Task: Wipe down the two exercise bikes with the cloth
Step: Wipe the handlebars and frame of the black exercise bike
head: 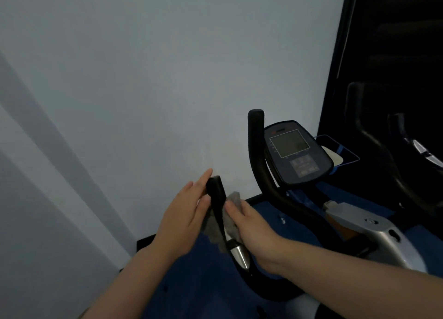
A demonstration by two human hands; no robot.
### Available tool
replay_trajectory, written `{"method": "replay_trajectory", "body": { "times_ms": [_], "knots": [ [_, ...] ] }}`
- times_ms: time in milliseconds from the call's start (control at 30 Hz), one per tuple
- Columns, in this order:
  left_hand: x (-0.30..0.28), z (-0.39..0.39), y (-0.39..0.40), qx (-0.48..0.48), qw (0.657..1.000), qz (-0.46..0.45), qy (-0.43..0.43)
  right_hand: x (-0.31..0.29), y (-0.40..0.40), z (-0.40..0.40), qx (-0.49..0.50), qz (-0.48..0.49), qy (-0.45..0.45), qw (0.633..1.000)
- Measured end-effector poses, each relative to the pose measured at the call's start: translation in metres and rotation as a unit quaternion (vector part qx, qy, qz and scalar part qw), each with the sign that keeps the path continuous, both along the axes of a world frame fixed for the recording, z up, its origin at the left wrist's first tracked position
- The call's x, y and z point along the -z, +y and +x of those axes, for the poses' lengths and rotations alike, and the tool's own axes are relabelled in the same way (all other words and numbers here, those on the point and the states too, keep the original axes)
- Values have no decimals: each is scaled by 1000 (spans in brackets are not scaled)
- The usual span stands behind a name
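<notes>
A plain pale grey-blue wall (143,79) fills most of the view. 2 broad diagonal shadow bands (43,131) cross its left part, running from upper left to lower right. A black skirting (146,243) lines the base of the wall. The floor (199,278) below it is dark blue. At the right edge stands a tall black panel (395,43) with a dark frame, its surface too dim to make out. Lighting is low and even.

Pale grey wall (143,79), blue floor (196,270), dark window frame (340,55) at right
</notes>
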State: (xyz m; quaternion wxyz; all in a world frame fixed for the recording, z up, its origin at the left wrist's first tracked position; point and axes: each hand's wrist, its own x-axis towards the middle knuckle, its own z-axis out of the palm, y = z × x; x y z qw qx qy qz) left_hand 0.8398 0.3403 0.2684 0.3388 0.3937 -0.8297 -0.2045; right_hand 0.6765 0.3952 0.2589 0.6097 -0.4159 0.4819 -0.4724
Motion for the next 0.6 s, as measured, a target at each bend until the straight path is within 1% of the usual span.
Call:
{"method": "replay_trajectory", "body": {
  "times_ms": [33, 133, 200, 300, 367, 467, 533, 600],
  "knots": [
    [0, 0, 0, 4, 1000, 10, 13, 2, 5, 3, 10, -10, 24, 1000],
    [2, -2, 1, 9, 998, 30, 59, 11, 22, 4, -8, -56, 164, 985],
    [5, -6, 3, 12, 996, 44, 79, 5, 16, 6, 14, -83, 219, 972],
    [6, -9, 4, 9, 994, 58, 87, -14, -8, 13, 63, -145, 219, 963],
    [3, -7, 3, 2, 996, 46, 71, -12, -12, 16, 78, -170, 205, 961],
    [-5, -3, -3, 3, 999, 29, 46, 5, 1, 13, 36, -154, 203, 966],
    [-9, -6, -5, 6, 999, 28, 45, -1, -6, 7, 4, -135, 216, 967],
    [-10, -10, -6, 9, 997, 48, 56, -17, -21, 2, -17, -156, 234, 960]
  ]
}}
